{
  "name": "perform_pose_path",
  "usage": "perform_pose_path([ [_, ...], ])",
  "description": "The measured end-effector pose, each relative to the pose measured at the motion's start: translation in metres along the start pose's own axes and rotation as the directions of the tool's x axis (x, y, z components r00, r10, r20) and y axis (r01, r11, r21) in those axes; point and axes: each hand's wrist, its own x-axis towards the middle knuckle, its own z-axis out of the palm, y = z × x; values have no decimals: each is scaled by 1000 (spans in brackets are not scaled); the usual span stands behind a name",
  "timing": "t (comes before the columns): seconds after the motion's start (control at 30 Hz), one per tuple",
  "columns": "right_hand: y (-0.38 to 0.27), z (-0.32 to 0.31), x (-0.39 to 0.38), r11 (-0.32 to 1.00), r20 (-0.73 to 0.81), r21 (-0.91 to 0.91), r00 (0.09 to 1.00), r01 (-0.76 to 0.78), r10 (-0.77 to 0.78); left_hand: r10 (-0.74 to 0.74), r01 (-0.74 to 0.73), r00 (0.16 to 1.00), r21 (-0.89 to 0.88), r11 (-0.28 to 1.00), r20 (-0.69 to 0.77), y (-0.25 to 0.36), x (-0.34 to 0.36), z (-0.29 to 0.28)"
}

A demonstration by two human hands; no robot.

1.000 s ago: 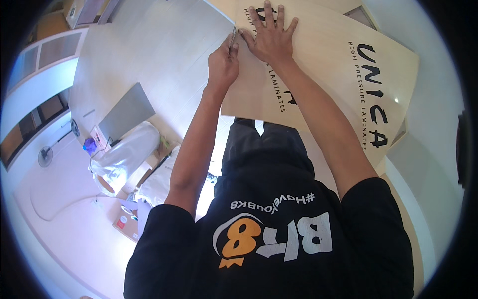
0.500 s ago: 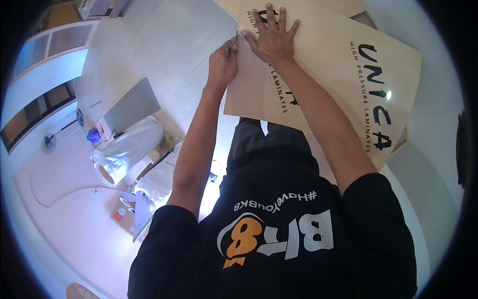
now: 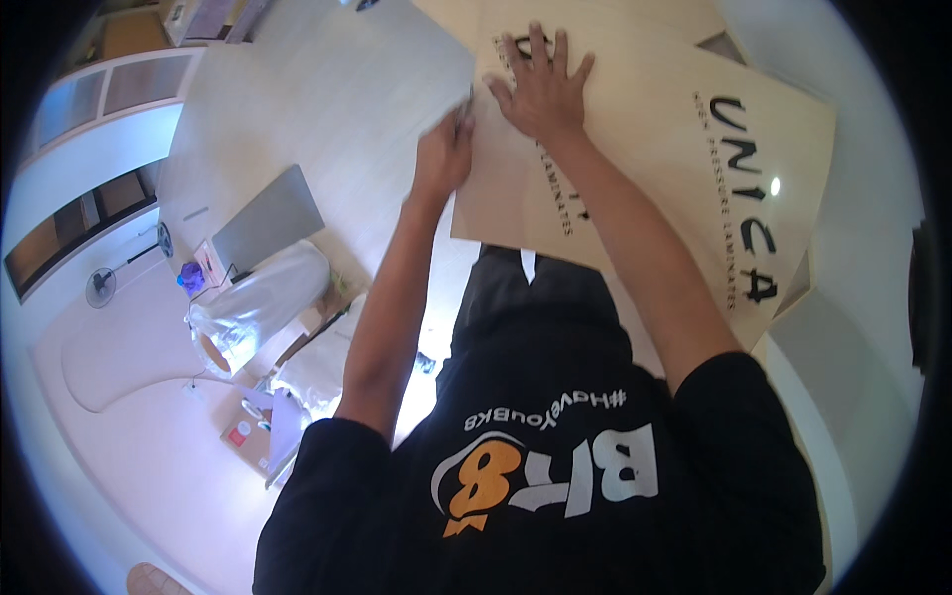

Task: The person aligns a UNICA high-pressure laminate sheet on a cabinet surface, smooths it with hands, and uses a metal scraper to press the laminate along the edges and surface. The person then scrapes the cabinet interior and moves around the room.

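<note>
Head view: left hand (image 3: 443,155) curled round tool (image 3: 467,101); right hand (image 3: 547,97) splayed on sheet (image 3: 650,134)

Printed sheet (image 3: 654,149): smooth, glossy
Shirt (image 3: 545,441): matt cloth
Wrapped roll (image 3: 268,297): shiny, crinkled plastic
Grey panel (image 3: 270,220): smooth, matt

The left hand (image 3: 442,159) is blurred, and its fingers (image 3: 461,131) hide most of the thin tool (image 3: 467,106) they hold, so its kind is unclear. The right hand (image 3: 543,99) and forearm (image 3: 647,236) cover part of the black print (image 3: 557,193) on the pale sheet (image 3: 650,129), which hides the lower part of the dark trousers (image 3: 575,296). The top edge cuts off a small dark object (image 3: 367,4), the bottom edge the black shirt (image 3: 694,526).
</note>
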Motion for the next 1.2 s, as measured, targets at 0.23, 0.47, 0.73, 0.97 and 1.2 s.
perform_pose_path([
  [0.23, -5, -9, 7, 1000, 52, 30, 999, -5, 3, -138, 133, 990, -222, 966, -6, -9, -77, -10],
  [0.47, 16, -24, 54, 999, 49, -49, 999, -15, 17, -63, 34, 991, -223, 974, -122, 15, -5, -17],
  [0.73, 14, -15, -10, 997, 3, 11, 997, -77, 77, -22, 12, 995, -94, 995, -102, 1, -2, -2],
  [0.97, 16, -14, -5, 994, 57, 5, 992, -112, 111, -100, 93, 989, 63, 994, 112, -33, -116, -34],
  [1.2, 16, -9, -11, 998, -107, -3, 992, -64, 63, 61, -61, 998, 7, 998, -15, -14, 7, -3],
])
